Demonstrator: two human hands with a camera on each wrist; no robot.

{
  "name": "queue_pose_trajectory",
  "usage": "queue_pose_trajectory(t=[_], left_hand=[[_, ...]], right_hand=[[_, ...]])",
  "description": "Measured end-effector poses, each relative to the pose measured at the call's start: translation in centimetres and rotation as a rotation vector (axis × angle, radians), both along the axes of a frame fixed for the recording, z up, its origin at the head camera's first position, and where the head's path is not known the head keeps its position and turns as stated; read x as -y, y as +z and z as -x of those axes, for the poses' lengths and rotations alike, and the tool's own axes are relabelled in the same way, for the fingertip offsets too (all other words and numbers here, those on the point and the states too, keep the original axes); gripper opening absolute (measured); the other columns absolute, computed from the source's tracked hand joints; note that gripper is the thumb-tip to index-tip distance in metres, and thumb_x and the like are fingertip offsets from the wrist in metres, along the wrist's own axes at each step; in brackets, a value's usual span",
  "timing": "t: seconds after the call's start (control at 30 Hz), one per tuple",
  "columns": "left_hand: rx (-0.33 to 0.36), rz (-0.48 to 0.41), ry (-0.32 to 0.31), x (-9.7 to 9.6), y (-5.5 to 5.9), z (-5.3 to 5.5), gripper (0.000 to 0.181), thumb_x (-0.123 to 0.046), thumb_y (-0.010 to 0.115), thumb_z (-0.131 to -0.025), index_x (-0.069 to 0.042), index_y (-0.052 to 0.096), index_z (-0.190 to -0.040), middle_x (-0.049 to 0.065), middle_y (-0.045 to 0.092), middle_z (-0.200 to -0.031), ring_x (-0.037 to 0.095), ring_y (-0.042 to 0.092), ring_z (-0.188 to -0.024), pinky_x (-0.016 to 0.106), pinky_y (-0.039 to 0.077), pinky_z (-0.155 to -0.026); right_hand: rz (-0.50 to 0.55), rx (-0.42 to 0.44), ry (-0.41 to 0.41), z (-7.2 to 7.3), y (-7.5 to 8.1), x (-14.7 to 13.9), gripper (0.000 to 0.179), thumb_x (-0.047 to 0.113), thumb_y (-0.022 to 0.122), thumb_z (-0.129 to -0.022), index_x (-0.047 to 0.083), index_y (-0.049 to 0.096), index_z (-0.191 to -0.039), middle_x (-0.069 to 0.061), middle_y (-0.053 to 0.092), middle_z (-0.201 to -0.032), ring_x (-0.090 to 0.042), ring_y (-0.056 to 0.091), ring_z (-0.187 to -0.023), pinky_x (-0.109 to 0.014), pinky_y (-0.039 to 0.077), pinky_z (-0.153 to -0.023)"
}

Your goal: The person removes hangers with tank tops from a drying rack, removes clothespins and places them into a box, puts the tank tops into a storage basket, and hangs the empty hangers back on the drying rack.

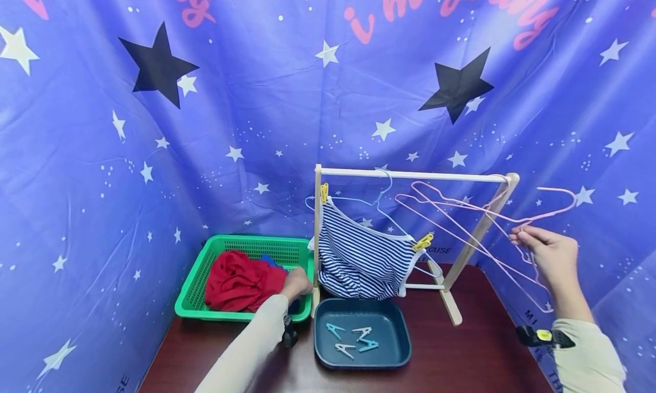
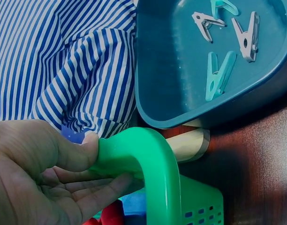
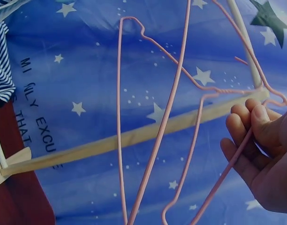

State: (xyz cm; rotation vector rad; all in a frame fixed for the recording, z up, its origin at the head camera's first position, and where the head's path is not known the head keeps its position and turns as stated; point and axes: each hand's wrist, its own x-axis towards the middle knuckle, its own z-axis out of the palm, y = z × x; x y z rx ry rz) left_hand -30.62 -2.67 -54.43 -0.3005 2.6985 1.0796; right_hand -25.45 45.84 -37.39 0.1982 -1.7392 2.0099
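- Pale sleeves (image 1: pixel 586 350) lie nearest, spread wide to left and right.
- The right hand (image 1: pixel 553 259) pinches a pink hanger (image 1: pixel 548 215) near its hook, at right, probably leaving its frame unobstructed.
- The left hand (image 1: pixel 297 283) grips the green basket (image 1: pixel 217 315) by its rim, perhaps steadying it; red cloth (image 1: pixel 241 282) lies inside.
- Yellow clips (image 1: pixel 422 243) apparently stop the striped garment (image 1: pixel 366 253) slipping off its blue hanger (image 1: pixel 379 202).
- Loose clips (image 1: pixel 344 348) share the near tray (image 1: pixel 392 324), likely so none scatter across the surface (image 1: pixel 461 359).

Wide head view — wrist close-ups
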Motion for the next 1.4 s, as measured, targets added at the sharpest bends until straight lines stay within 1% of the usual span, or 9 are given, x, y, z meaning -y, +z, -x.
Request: queue_pose_trajectory(t=[0.17, 0.27, 0.4, 0.5, 0.57, 0.63, 0.83, 1.0, 1.4], left_hand=[[0.003, 0.001, 0.009, 0.2, 0.1, 0.0, 0.021, 0.004, 0.080, -0.076, 0.001, 0.059, -0.076, 0.014, 0.060, -0.075, 0.025, 0.064, -0.061, 0.035, 0.060, -0.058], [0.014, -0.001, 0.013, 0.2, 0.4, -0.1, 0.021, 0.003, 0.080, -0.077, 0.000, 0.060, -0.076, 0.013, 0.060, -0.075, 0.025, 0.064, -0.062, 0.038, 0.062, -0.065], [0.008, -0.001, 0.002, 0.2, 0.4, -0.2, 0.023, 0.001, 0.080, -0.078, -0.002, 0.057, -0.075, 0.012, 0.058, -0.073, 0.025, 0.065, -0.063, 0.042, 0.063, -0.070], [0.007, -0.007, 0.003, 0.2, 0.4, -0.3, 0.024, 0.002, 0.080, -0.078, -0.002, 0.056, -0.074, 0.012, 0.057, -0.072, 0.028, 0.067, -0.066, 0.043, 0.063, -0.071], [0.007, -0.007, 0.005, 0.2, 0.3, -0.3, 0.024, 0.002, 0.080, -0.078, -0.002, 0.056, -0.074, 0.011, 0.057, -0.072, 0.028, 0.067, -0.066, 0.043, 0.063, -0.070], [0.008, 0.004, 0.005, 0.2, 0.2, -0.2, 0.024, 0.002, 0.079, -0.078, -0.003, 0.056, -0.073, 0.011, 0.056, -0.071, 0.026, 0.065, -0.064, 0.040, 0.062, -0.066], [0.001, 0.037, -0.006, 0.2, 0.0, -0.1, 0.027, 0.000, 0.080, -0.078, -0.006, 0.054, -0.070, 0.008, 0.053, -0.068, 0.021, 0.059, -0.060, 0.029, 0.053, -0.053], [-0.014, 0.038, -0.020, 0.1, 0.2, -0.3, 0.028, -0.001, 0.081, -0.077, -0.006, 0.055, -0.068, 0.007, 0.053, -0.066, 0.021, 0.059, -0.059, 0.027, 0.051, -0.052], [-0.003, 0.043, -0.014, 0.1, 0.1, -0.2, 0.024, 0.001, 0.078, -0.077, -0.005, 0.056, -0.070, 0.009, 0.055, -0.069, 0.023, 0.062, -0.060, 0.031, 0.056, -0.054]], right_hand=[[-0.062, 0.021, 0.026, 1.5, 0.5, 0.9, 0.042, -0.021, 0.055, -0.092, 0.012, 0.079, -0.084, 0.002, 0.077, -0.075, -0.007, 0.075, -0.064, -0.017, 0.058, -0.065], [-0.212, 0.036, -0.010, 2.4, 1.0, 1.5, 0.041, -0.020, 0.055, -0.093, 0.014, 0.078, -0.085, 0.009, 0.076, -0.074, -0.003, 0.074, -0.063, -0.015, 0.057, -0.064], [-0.507, 0.076, -0.117, 3.2, 1.7, 2.3, 0.017, -0.017, 0.057, -0.094, -0.012, 0.072, -0.101, 0.024, 0.070, -0.071, 0.005, 0.069, -0.061, -0.012, 0.056, -0.061], [-0.641, 0.118, -0.155, 3.8, 2.1, 3.0, 0.024, -0.014, 0.058, -0.095, -0.031, 0.058, -0.112, 0.033, 0.064, -0.068, 0.010, 0.066, -0.060, -0.012, 0.056, -0.061], [-0.689, 0.145, -0.166, 4.2, 2.2, 3.2, 0.027, -0.012, 0.058, -0.095, -0.032, 0.057, -0.113, 0.034, 0.062, -0.066, 0.012, 0.064, -0.059, -0.011, 0.055, -0.059], [-0.750, 0.165, -0.193, 4.6, 2.4, 3.4, 0.025, -0.009, 0.060, -0.096, -0.028, 0.061, -0.112, 0.027, 0.066, -0.063, 0.014, 0.062, -0.058, -0.010, 0.054, -0.058], [-0.979, 0.180, -0.316, 5.4, 2.3, 3.6, 0.021, 0.003, 0.069, -0.095, -0.016, 0.072, -0.104, -0.025, 0.075, -0.079, 0.020, 0.052, -0.053, -0.004, 0.045, -0.055], [-1.037, 0.194, -0.342, 5.6, 2.1, 3.6, 0.020, 0.006, 0.071, -0.094, -0.012, 0.074, -0.103, -0.026, 0.075, -0.082, 0.021, 0.049, -0.053, -0.003, 0.038, -0.056], [-1.017, 0.257, -0.273, 5.8, 1.1, 3.7, 0.023, 0.003, 0.066, -0.097, -0.017, 0.071, -0.107, -0.027, 0.075, -0.083, 0.007, 0.061, -0.053, -0.009, 0.045, -0.052]])
